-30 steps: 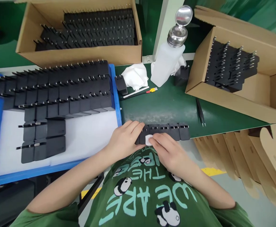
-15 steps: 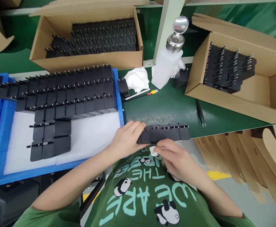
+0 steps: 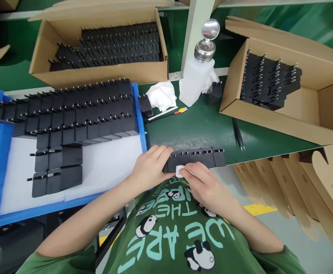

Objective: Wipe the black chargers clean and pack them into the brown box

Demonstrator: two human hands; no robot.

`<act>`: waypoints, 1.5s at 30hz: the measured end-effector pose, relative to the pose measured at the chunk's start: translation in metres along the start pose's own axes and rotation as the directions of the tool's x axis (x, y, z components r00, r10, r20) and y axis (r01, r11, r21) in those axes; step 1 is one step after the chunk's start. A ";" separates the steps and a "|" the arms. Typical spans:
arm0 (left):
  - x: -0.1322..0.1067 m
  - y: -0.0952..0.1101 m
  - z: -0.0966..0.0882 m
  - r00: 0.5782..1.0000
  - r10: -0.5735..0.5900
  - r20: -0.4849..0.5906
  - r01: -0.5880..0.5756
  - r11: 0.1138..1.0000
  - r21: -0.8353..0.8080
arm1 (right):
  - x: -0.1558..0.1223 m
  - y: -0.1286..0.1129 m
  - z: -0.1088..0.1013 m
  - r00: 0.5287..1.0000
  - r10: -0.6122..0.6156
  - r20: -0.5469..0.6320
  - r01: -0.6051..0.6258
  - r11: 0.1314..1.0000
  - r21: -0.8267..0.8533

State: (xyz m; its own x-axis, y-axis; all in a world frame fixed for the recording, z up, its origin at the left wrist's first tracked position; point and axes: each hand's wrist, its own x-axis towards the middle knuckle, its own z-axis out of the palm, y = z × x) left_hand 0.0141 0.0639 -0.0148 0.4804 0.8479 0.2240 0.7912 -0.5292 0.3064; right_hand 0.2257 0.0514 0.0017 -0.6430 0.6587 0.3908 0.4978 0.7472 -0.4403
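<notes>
At the counter's [image 3: 200,131] near edge, white pad [image 3: 179,171] is back up against the plug row [image 3: 196,158], was below it; looks like pad work resumed. Right hand [image 3: 206,182] pinches pad; left hand's [image 3: 151,165] fingers clamp row's left end. Blue tray [image 3: 142,129], left box [image 3: 103,75], right box [image 3: 269,118] hold plugs; right box part-filled.

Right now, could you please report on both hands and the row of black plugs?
Left hand holding plug row at its left end. Right hand pinching white pad at row's near side. Tweezers apart from both hands.
</notes>
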 end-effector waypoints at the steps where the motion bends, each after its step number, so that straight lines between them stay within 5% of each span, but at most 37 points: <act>1: 0.000 0.000 0.000 1.000 0.001 0.000 -0.001 1.000 0.000 | -0.001 0.000 -0.001 1.000 0.002 0.013 -0.002 1.000 -0.011; 13: 0.000 0.001 -0.001 1.000 -0.016 0.003 0.016 1.000 0.004 | 0.005 -0.007 0.002 0.999 0.038 -0.010 -0.038 0.999 -0.031; 16: 0.000 0.001 -0.001 1.000 -0.022 0.004 0.022 1.000 0.000 | -0.002 -0.005 -0.010 0.994 0.055 0.090 -0.070 0.982 0.178; 18: 0.000 0.001 -0.002 1.000 -0.014 0.003 0.014 1.000 -0.005 | -0.011 0.002 -0.023 0.987 0.157 0.033 -0.159 0.932 0.327; 20: 0.000 0.001 -0.002 1.000 -0.007 0.007 0.007 1.000 -0.007 | -0.021 0.012 -0.035 0.901 0.399 -0.171 -0.299 0.855 0.423; 22: 0.001 0.001 -0.002 1.000 -0.006 0.011 0.006 1.000 -0.006 | -0.030 0.022 -0.042 0.696 0.612 -0.377 -0.389 0.762 0.517; 24: 0.001 0.001 -0.001 1.000 -0.005 0.005 0.005 1.000 -0.002 | -0.037 0.028 -0.043 0.538 0.703 -0.465 -0.403 0.699 0.591; 25: 0.001 0.001 0.000 1.000 -0.004 0.001 0.004 1.000 0.001 | -0.039 0.029 -0.042 0.515 0.719 -0.467 -0.404 0.684 0.608; 29: -0.001 0.000 -0.007 0.999 0.023 -0.037 -0.023 1.000 -0.009 | -0.040 0.025 -0.038 0.567 0.728 -0.386 -0.438 0.663 0.607; 33: -0.003 0.008 -0.036 0.995 0.009 -0.098 -0.010 1.000 -0.011 | -0.035 0.019 -0.047 0.609 0.707 -0.358 -0.369 0.653 0.661; 40: 0.008 0.039 -0.091 0.988 0.070 -0.136 -0.062 0.996 0.065 | 0.012 -0.021 -0.056 0.852 0.516 0.089 -0.367 0.467 0.804; 45: 0.013 0.051 -0.100 0.984 0.093 -0.150 -0.077 0.991 0.108 | 0.035 -0.030 -0.047 0.844 0.526 0.101 -0.328 0.358 0.874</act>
State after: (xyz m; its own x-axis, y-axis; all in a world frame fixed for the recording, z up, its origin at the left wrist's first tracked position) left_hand 0.0223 0.0449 0.0963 0.4901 0.7808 0.3875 0.7879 -0.5870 0.1862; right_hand 0.2154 0.0560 0.0662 -0.3394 0.9405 0.0165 -0.1202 -0.0259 -0.9924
